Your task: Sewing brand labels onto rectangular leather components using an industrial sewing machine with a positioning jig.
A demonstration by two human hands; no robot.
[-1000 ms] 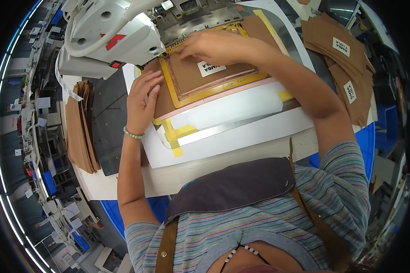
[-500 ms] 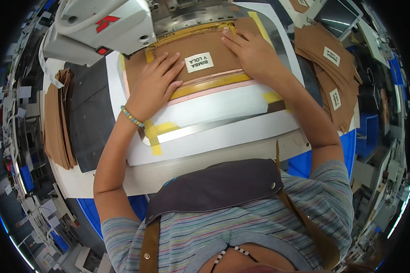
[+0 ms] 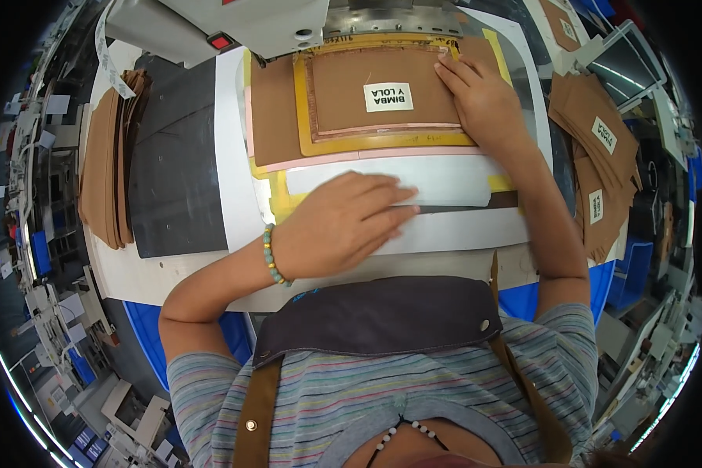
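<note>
A brown panel [image 3: 343,101] with a white label [image 3: 388,97] at its middle lies flat under a yellow rectangular frame [image 3: 382,143]. My right hand [image 3: 487,105] rests at the frame's right side, fingers stretched toward its far right corner. Nearer to me, my left hand [image 3: 343,222] hovers over a white sheet [image 3: 444,234], off the panel. Its fingers are stretched and slightly blurred, and nothing shows in them. Pink strips and yellow tape edge the brown material beneath. The palms' undersides are hidden.
A sewing machine head [image 3: 265,27] stands just beyond the panel. Stacked brown pieces [image 3: 105,171] lie at the left, and a fanned pile of labelled brown pieces [image 3: 593,117] at the right. A tilted screen [image 3: 628,62] is at the far right.
My left hand has lifted off the brown panel and come back toward me, uncovering the frame's left side. My right hand stays at the frame's far right corner. The whole view has shifted.
</note>
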